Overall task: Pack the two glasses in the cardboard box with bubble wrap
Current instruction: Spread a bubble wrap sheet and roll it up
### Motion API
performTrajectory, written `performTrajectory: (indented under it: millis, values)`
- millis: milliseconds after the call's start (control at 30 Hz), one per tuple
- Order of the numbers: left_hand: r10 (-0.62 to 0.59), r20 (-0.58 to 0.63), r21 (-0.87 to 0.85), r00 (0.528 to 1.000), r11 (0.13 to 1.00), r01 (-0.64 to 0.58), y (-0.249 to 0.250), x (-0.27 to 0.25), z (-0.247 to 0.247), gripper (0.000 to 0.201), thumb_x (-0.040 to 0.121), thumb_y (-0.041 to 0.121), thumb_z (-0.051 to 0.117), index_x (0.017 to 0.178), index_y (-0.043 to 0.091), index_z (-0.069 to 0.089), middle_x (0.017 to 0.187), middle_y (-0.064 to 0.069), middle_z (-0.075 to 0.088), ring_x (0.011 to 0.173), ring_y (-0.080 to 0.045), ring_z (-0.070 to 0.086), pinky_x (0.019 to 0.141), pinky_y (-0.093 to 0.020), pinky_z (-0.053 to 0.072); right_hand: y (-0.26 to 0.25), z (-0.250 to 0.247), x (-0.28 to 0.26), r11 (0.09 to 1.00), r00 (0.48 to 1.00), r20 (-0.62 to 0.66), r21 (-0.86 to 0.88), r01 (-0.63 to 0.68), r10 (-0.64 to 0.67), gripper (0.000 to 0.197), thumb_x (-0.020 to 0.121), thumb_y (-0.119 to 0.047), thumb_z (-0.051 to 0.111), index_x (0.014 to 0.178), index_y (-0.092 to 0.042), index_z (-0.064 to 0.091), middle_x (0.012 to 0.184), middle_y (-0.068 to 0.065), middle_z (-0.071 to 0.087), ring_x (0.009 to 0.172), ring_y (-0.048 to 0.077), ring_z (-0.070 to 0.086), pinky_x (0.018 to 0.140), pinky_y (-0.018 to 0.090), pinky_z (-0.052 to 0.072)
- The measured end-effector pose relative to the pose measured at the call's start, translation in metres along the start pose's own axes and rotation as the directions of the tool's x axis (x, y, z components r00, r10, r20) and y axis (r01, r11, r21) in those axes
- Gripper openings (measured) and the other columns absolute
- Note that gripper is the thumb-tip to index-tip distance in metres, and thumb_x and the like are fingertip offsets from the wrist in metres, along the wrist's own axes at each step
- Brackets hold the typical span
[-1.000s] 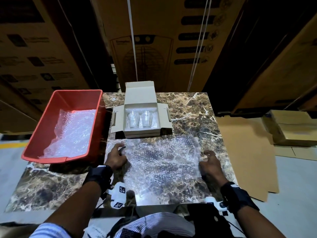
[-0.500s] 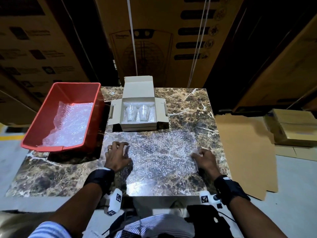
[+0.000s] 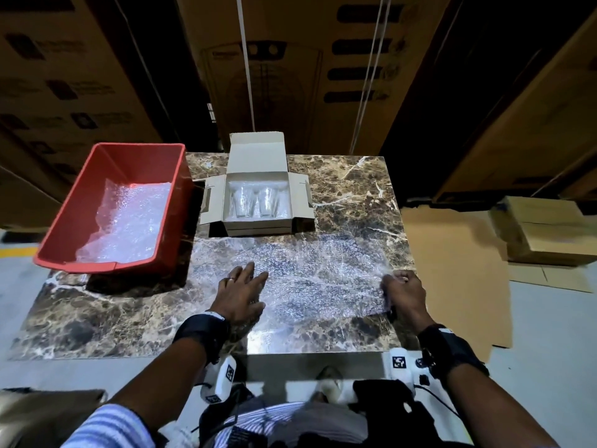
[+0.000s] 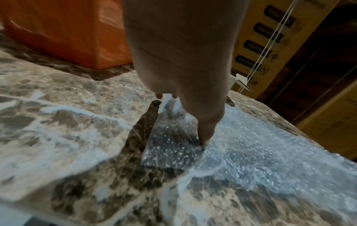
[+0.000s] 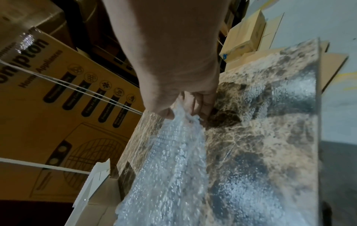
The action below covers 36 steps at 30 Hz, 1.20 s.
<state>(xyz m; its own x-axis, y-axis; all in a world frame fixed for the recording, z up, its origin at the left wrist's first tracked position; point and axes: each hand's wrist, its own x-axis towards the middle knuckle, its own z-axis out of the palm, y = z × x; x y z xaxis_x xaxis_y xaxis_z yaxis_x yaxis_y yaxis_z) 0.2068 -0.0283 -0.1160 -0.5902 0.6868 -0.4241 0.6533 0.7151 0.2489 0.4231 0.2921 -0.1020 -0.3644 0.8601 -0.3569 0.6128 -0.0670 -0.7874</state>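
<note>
A clear bubble wrap sheet [image 3: 310,276] lies spread on the marble table [image 3: 106,312], in front of an open cardboard box [image 3: 258,202]. Two clear glasses [image 3: 256,203] stand side by side inside the box. My left hand [image 3: 240,291] rests flat on the sheet's left part with straight, spread fingers; in the left wrist view its thumb [image 4: 206,130] presses the wrap [image 4: 251,146]. My right hand [image 3: 402,292] pinches the sheet's right edge, and in the right wrist view its fingers [image 5: 197,105] bunch the wrap [image 5: 173,160] slightly off the table.
A red plastic bin [image 3: 64,227] holding more bubble wrap sits at the table's left rear. Large cardboard cartons [image 3: 290,69] stand behind the table. Flattened cardboard [image 3: 452,273] and small boxes [image 3: 542,234] lie on the floor to the right.
My left hand has slid right onto the sheet and flattened out. My right hand has closed on the sheet's right edge and gathered it up.
</note>
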Motion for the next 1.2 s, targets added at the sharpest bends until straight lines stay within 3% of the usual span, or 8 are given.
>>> performTrajectory:
  millis: [100,267,333,500,767,900,1033,1200]
  values:
    - [0.024,0.044,0.026,0.999,0.999,-0.025,-0.006,0.007,-0.008,0.083,0.096,0.047,0.064,0.163,0.039,0.016,0.172,-0.003,-0.007,0.157,-0.035,-0.002,0.121,-0.056,0.013,-0.004,0.002,-0.001,0.999,0.998,0.034,0.023,-0.045,0.044,0.032,0.081,-0.027,0.087,0.101,-0.015,0.065,0.091,0.006,0.072,0.077,0.021,0.068,0.068,0.028,0.053]
    - [0.052,0.053,0.056,0.997,0.997,-0.055,-0.017,0.012,-0.018,0.087,0.091,0.048,0.068,0.162,0.038,0.020,0.172,-0.004,-0.004,0.156,-0.036,0.001,0.120,-0.055,0.016,-0.017,0.010,-0.012,0.998,0.996,-0.079,-0.051,0.023,-0.027,0.009,0.084,-0.014,0.080,0.091,-0.011,0.075,0.086,0.003,0.074,0.072,0.017,0.068,0.049,0.012,0.041]
    - [0.058,0.045,0.061,0.997,0.996,-0.061,-0.024,0.012,-0.019,0.089,0.088,0.053,0.070,0.161,0.037,0.021,0.172,-0.005,-0.002,0.155,-0.037,0.003,0.118,-0.055,0.018,-0.028,0.016,-0.024,0.992,0.984,-0.157,-0.106,0.064,-0.080,0.005,0.085,-0.010,0.075,0.089,-0.012,0.073,0.081,0.001,0.071,0.062,0.009,0.061,0.047,0.015,0.039]
    - [0.093,0.033,0.019,0.995,0.995,-0.094,-0.042,0.004,-0.022,0.098,0.081,0.060,0.074,0.160,0.031,0.023,0.171,-0.002,0.002,0.154,-0.034,0.006,0.117,-0.054,0.020,-0.034,0.037,-0.048,0.962,0.949,-0.226,-0.208,0.174,-0.221,0.003,0.088,-0.017,0.072,0.089,-0.016,0.069,0.084,-0.001,0.069,0.071,0.020,0.061,0.056,0.017,0.033]
    - [0.161,0.027,0.022,0.987,0.987,-0.162,-0.062,0.002,-0.019,0.108,0.077,0.067,0.073,0.162,0.033,0.017,0.171,0.001,0.001,0.154,-0.034,0.006,0.117,-0.054,0.018,-0.056,0.082,-0.088,0.906,0.910,-0.023,-0.107,0.410,-0.415,0.006,0.097,-0.022,0.067,0.099,-0.016,0.067,0.092,-0.006,0.068,0.071,0.010,0.065,0.050,0.016,0.047]
    - [0.195,-0.048,-0.019,0.980,0.980,-0.196,-0.068,-0.001,-0.013,0.111,0.070,0.075,0.067,0.161,0.030,0.021,0.171,-0.001,0.004,0.152,-0.034,0.010,0.115,-0.055,0.020,-0.060,0.118,-0.105,0.889,0.888,0.141,-0.083,0.451,-0.437,0.002,0.097,-0.022,0.066,0.097,-0.025,0.066,0.094,-0.009,0.070,0.077,0.010,0.068,0.060,0.021,0.056]
    - [0.182,-0.078,-0.035,0.980,0.982,-0.185,-0.077,-0.007,-0.013,0.118,0.064,0.085,0.051,0.161,0.028,0.018,0.171,-0.001,0.003,0.153,-0.032,0.009,0.118,-0.054,0.017,-0.064,0.148,-0.118,0.867,0.861,0.180,-0.073,0.494,-0.475,0.006,0.095,-0.024,0.067,0.090,-0.026,0.069,0.085,-0.012,0.070,0.077,0.001,0.065,0.066,0.021,0.058]
    - [0.156,-0.081,-0.049,0.984,0.986,-0.160,-0.090,-0.011,-0.012,0.111,0.073,0.077,0.067,0.161,0.028,0.021,0.171,-0.001,0.004,0.153,-0.032,0.009,0.119,-0.053,0.016,-0.073,0.183,-0.131,0.838,0.834,0.225,-0.108,0.536,-0.504,0.008,0.093,-0.025,0.067,0.086,-0.026,0.066,0.079,-0.013,0.068,0.072,0.003,0.063,0.062,0.025,0.053]
